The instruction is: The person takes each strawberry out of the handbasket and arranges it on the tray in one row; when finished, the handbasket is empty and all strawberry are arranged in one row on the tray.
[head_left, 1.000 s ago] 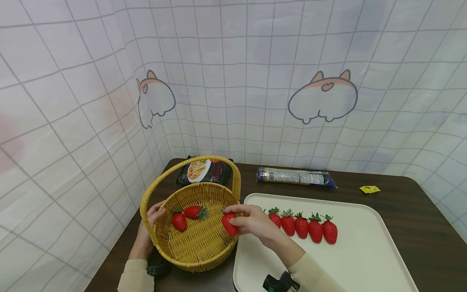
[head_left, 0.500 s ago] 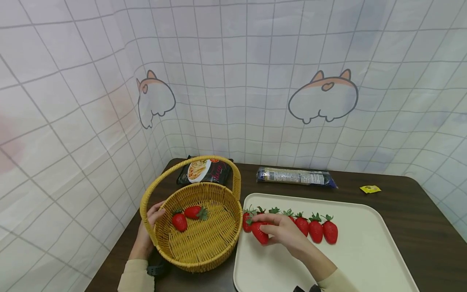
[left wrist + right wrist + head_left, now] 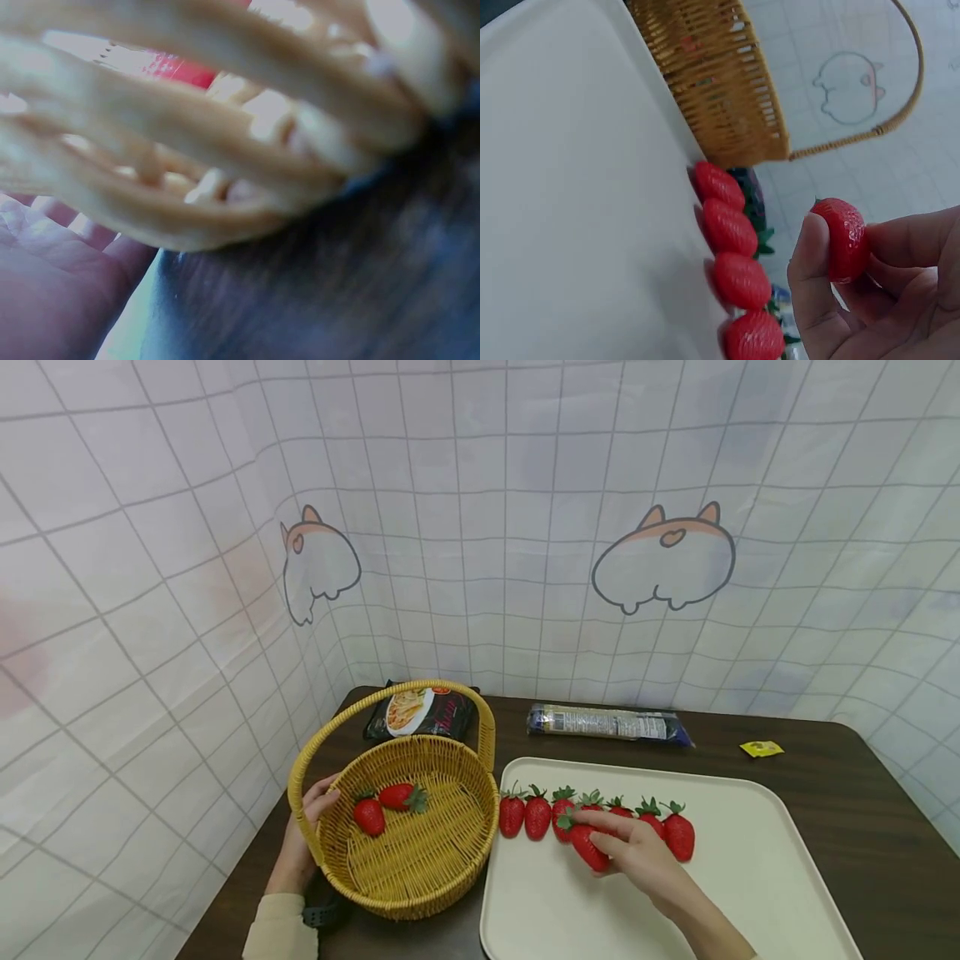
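Observation:
In the head view, my right hand (image 3: 633, 852) pinches a red strawberry (image 3: 588, 847) by its sides above the tray, its green leaves toward the upper left. The right wrist view shows this strawberry (image 3: 845, 238) between thumb and fingers. A row of strawberries (image 3: 537, 817) lies along the back of the cream tray (image 3: 720, 893); the hand covers part of some. My left hand (image 3: 309, 814) rests against the left side of the yellow wicker basket (image 3: 405, 868). Its palm (image 3: 52, 285) shows beside the weave. Two strawberries (image 3: 369, 817) lie inside the basket.
The basket's tall handle (image 3: 330, 718) arches above its rim. Behind it lies a black food packet (image 3: 427, 714). A long clear-and-blue packet (image 3: 607, 723) and a small yellow sachet (image 3: 761, 749) lie on the dark table (image 3: 817, 777) behind the tray. A white grid-patterned curtain (image 3: 480, 568) hangs beyond.
My right hand has moved right with the strawberry, from over the basket's right rim to above the middle of the row on the tray. My left hand and the basket have stayed still.

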Demonstrator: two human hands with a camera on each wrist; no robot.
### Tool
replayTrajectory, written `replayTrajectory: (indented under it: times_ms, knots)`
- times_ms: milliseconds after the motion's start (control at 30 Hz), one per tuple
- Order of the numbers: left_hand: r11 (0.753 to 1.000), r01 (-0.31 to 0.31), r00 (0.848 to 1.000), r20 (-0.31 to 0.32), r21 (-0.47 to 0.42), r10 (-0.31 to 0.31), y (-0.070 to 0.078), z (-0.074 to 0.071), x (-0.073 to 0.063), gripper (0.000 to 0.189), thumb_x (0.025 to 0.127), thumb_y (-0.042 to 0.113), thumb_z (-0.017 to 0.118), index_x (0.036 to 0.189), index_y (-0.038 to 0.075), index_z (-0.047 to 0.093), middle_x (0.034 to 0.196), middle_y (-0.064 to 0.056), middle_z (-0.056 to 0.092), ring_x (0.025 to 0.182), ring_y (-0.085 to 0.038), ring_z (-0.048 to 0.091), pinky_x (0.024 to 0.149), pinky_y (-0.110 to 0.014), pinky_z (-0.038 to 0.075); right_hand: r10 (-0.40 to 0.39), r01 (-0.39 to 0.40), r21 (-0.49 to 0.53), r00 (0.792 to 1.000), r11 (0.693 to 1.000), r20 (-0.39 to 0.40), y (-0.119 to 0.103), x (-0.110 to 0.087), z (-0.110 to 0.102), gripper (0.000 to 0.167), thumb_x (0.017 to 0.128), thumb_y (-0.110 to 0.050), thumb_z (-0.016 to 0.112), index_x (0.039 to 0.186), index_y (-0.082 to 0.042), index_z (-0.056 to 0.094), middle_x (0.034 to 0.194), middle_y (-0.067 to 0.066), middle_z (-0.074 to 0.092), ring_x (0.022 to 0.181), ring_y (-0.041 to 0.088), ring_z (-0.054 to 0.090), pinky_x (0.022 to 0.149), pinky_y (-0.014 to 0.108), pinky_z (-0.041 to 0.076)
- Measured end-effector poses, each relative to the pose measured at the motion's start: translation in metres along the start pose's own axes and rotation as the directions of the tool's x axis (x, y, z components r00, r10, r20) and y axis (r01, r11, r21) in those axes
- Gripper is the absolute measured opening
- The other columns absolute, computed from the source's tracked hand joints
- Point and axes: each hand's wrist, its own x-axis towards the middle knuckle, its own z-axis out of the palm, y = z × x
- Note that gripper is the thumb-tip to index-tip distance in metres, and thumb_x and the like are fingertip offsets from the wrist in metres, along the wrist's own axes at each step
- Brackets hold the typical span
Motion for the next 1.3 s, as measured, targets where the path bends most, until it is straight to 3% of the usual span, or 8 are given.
replayTrajectory:
  times_ms: [267, 400, 733, 867, 1000, 1300]
  knots:
    - [1.0, 0.021, 1.0, -0.02, 0.01, -0.021, 0.002, 0.002, -0.001, 0.044, 0.102, 0.022, 0.047, 0.142, 0.003, 0.04, 0.118, 0.001, 0.06, 0.109, -0.015, 0.059, 0.089, -0.028, 0.05, 0.113, -0.094, 0.136, 0.984, 0.986, -0.137, 0.015, -0.012, -0.031, 0.044, 0.097, -0.01, 0.055, 0.141, -0.003, 0.051, 0.147, 0.023, 0.038, 0.11, 0.029, 0.055, 0.082, 0.037, 0.055]
    - [1.0, 0.025, 0.999, -0.023, 0.017, -0.024, 0.0, 0.001, 0.0, 0.044, 0.102, 0.022, 0.047, 0.142, 0.003, 0.039, 0.117, 0.003, 0.06, 0.108, -0.013, 0.059, 0.089, -0.027, 0.05, 0.134, -0.11, 0.133, 0.973, 0.985, -0.187, 0.021, -0.018, -0.045, 0.05, 0.098, -0.012, 0.055, 0.146, -0.002, 0.043, 0.15, 0.023, 0.033, 0.114, 0.027, 0.053, 0.084, 0.036, 0.055]
    - [1.0, 0.02, 0.999, -0.026, 0.012, -0.019, -0.007, -0.003, 0.004, 0.043, 0.103, 0.024, 0.047, 0.14, 0.003, 0.041, 0.113, 0.005, 0.062, 0.105, -0.013, 0.06, 0.086, -0.026, 0.051, 0.094, -0.057, 0.156, 0.965, 0.986, -0.243, 0.03, -0.026, -0.067, 0.056, 0.099, -0.018, 0.055, 0.151, -0.008, 0.035, 0.153, 0.012, 0.03, 0.107, 0.008, 0.053, 0.085, 0.026, 0.053]
    - [1.0, 0.016, 1.0, -0.023, 0.025, -0.015, -0.005, -0.002, 0.004, 0.043, 0.103, 0.024, 0.046, 0.14, 0.003, 0.04, 0.112, 0.005, 0.062, 0.105, -0.013, 0.06, 0.086, -0.027, 0.051, 0.013, 0.04, 0.192, 0.963, 0.981, -0.269, 0.039, -0.028, -0.079, 0.051, 0.099, -0.018, 0.056, 0.148, -0.011, 0.042, 0.141, -0.003, 0.043, 0.107, 0.004, 0.054, 0.084, 0.026, 0.053]
    - [1.0, 0.014, 1.0, -0.015, 0.018, -0.014, 0.0, 0.0, 0.002, 0.043, 0.103, 0.023, 0.045, 0.141, 0.002, 0.04, 0.113, 0.004, 0.062, 0.105, -0.013, 0.06, 0.086, -0.027, 0.051, -0.06, 0.127, 0.226, 0.957, 0.966, -0.283, 0.047, -0.031, -0.089, 0.044, 0.098, -0.013, 0.056, 0.142, -0.006, 0.049, 0.126, -0.014, 0.053, 0.103, 0.003, 0.059, 0.081, 0.027, 0.055]
    - [1.0, 0.006, 1.0, -0.009, 0.029, -0.006, 0.004, 0.003, -0.003, 0.044, 0.103, 0.022, 0.045, 0.141, 0.0, 0.039, 0.113, 0.004, 0.061, 0.106, -0.013, 0.059, 0.087, -0.027, 0.05, -0.018, 0.075, 0.168, 0.948, 0.983, -0.318, 0.053, -0.034, -0.107, 0.043, 0.101, -0.012, 0.05, 0.143, -0.006, 0.048, 0.125, -0.016, 0.045, 0.101, -0.002, 0.057, 0.079, 0.025, 0.054]
